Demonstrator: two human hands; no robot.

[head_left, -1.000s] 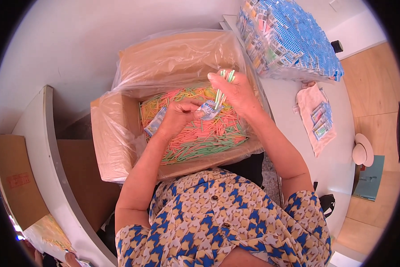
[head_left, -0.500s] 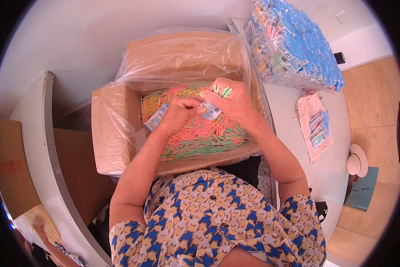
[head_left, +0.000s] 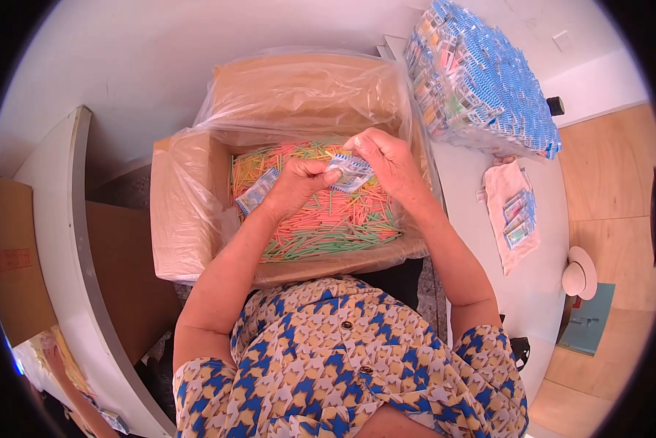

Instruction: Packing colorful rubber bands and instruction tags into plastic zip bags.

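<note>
Right hand (head_left: 394,166) lowered to packet (head_left: 351,175), carton (head_left: 185,215) beneath, white table (head_left: 465,193), pale wall (head_left: 145,73)

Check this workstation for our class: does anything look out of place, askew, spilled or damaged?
Nothing odd stands out at the left hand or the packet it holds. Only the pink cloth on the white table looks slightly untidy: rumpled, with other packets lying unevenly on it.

Green sticks in right hand (head_left: 395,162) gone from view; fingers (head_left: 364,144) now at upper right of packet (head_left: 351,174).
</note>
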